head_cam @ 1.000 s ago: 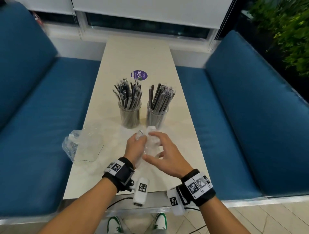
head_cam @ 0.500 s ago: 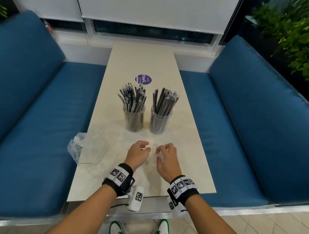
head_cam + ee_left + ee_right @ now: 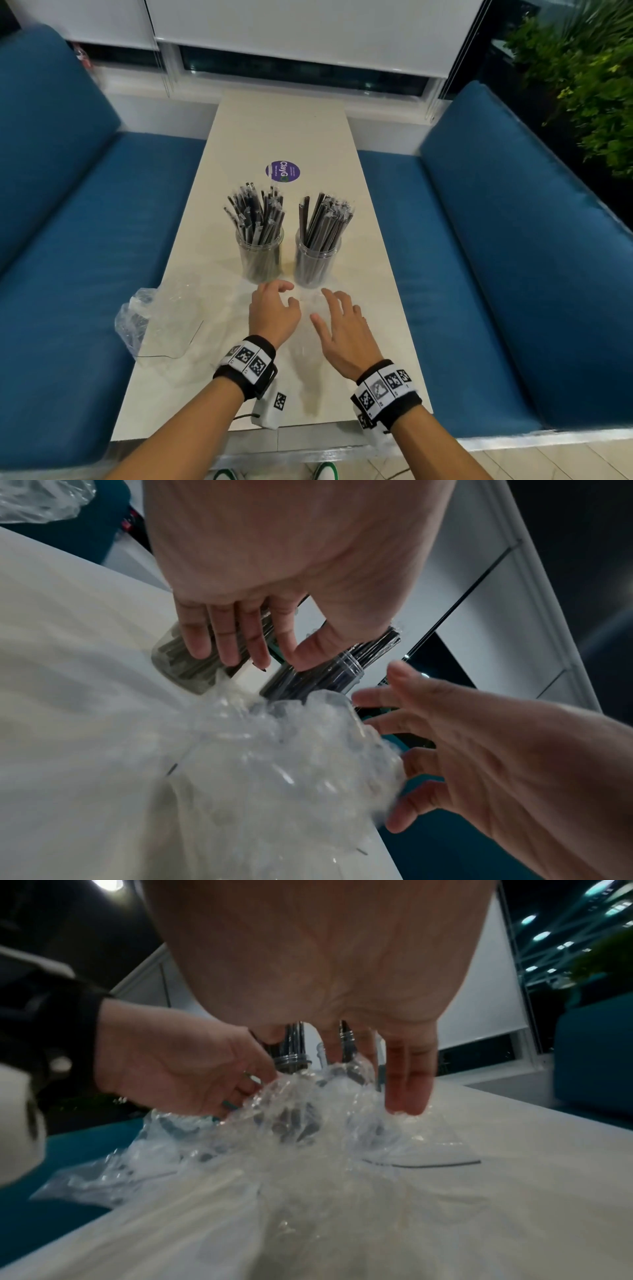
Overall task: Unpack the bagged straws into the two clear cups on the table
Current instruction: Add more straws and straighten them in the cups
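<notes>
Two clear cups stand mid-table, the left cup (image 3: 261, 255) and the right cup (image 3: 317, 262), both packed with black straws (image 3: 257, 214). Just in front of them a crumpled, empty clear bag (image 3: 308, 308) lies on the table (image 3: 281, 120). My left hand (image 3: 274, 308) hovers at its left edge with fingers loosely bent and nothing in them. My right hand (image 3: 339, 322) is spread over its right side. In the right wrist view my right fingertips (image 3: 407, 1107) touch the plastic of the bag (image 3: 308, 1115). The left wrist view shows my left fingers (image 3: 232, 645) hanging free above the bag (image 3: 274, 750).
A second empty clear bag (image 3: 154, 318) lies at the table's left edge and hangs partly over the blue bench (image 3: 85, 240). A purple round sticker (image 3: 283, 171) sits behind the cups. Another blue bench (image 3: 496, 257) runs along the right, with green plants (image 3: 589, 85) behind it.
A second ago both hands held the crumpled bag up near the cups. They lowered it to the table, then opened and let it go.
</notes>
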A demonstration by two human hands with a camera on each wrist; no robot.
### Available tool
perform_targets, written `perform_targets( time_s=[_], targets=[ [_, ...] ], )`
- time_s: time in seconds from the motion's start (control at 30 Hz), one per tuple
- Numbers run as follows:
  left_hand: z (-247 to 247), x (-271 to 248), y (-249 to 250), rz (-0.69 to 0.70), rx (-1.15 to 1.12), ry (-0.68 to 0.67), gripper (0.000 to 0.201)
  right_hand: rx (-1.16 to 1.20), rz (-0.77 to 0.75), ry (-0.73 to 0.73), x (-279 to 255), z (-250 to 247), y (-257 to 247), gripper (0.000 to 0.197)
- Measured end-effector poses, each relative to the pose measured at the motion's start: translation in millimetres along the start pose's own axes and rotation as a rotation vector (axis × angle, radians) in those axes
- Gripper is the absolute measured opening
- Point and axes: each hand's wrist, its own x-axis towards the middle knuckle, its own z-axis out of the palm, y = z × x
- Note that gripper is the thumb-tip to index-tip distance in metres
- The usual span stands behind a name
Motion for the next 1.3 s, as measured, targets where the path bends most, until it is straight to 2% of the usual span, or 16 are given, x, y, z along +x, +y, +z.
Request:
perform_targets(
  time_s=[0.07, 0.17, 0.23, 0.3, 0.37, 0.43, 0.53, 0.6, 0.67, 0.77, 0.83, 0.9, 0.97, 1.07, 1.23, 1.3],
  targets=[
    [2, 3, 0, 0.015, 0.012, -0.037, 0.019, 0.101, 0.001, 0.012, 8, 0, 9, 0.049],
    [8, 4, -5, 0.047, 0.187, -0.184, 0.019, 0.167, 0.024, -0.024, 17, 11, 21, 0.039],
    [12, 1, -10, 0.020, 0.235, -0.264, 0.028, 0.222, 0.077, -0.015, 20, 22, 27, 0.033],
    [15, -6, -10, 0.001, 0.167, -0.278, 0.042, 0.231, 0.135, 0.019, 23, 32, 31, 0.024],
    [15, -16, -10, 0.061, 0.111, -0.288, 0.058, 0.240, 0.181, 0.032, 27, 40, 36, 0.018],
    [13, -24, -14, 0.154, 0.124, -0.367, 0.072, 0.260, 0.220, 0.015, 31, 45, 41, 0.018],
    [11, -26, -29, 0.243, 0.214, -0.487, 0.081, 0.312, 0.263, -0.025, 36, 47, 43, 0.019],
    [11, -21, -37, 0.252, 0.246, -0.472, 0.081, 0.335, 0.251, -0.055, 36, 44, 40, 0.020],
    [10, -14, -41, 0.250, 0.263, -0.403, 0.077, 0.376, 0.244, -0.105, 34, 40, 39, 0.023],
    [15, -4, -42, 0.308, 0.399, -0.293, 0.056, 0.382, 0.236, -0.142, 29, 36, 40, 0.019],
    [18, -5, -39, 0.343, 0.549, -0.290, 0.045, 0.317, 0.202, -0.118, 26, 35, 41, 0.018],
    [20, -8, -38, 0.371, 0.679, -0.308, 0.047, 0.257, 0.169, -0.070, 23, 30, 37, 0.021],
    [21, -11, -42, 0.385, 0.721, -0.298, 0.062, 0.241, 0.156, 0.011, 24, 21, 34, 0.021],
    [15, -9, -40, 0.361, 0.576, -0.233, 0.076, 0.262, 0.136, 0.127, 34, -8, 26, 0.019],
    [-11, -3, -9, 0.293, 0.334, -0.127, 0.077, 0.258, -0.036, 0.386, 60, -74, 0, 0.018],
    [-16, 1, 7, 0.282, 0.175, -0.077, 0.070, 0.243, -0.100, 0.467, 73, -97, -11, 0.017]
  ],
)
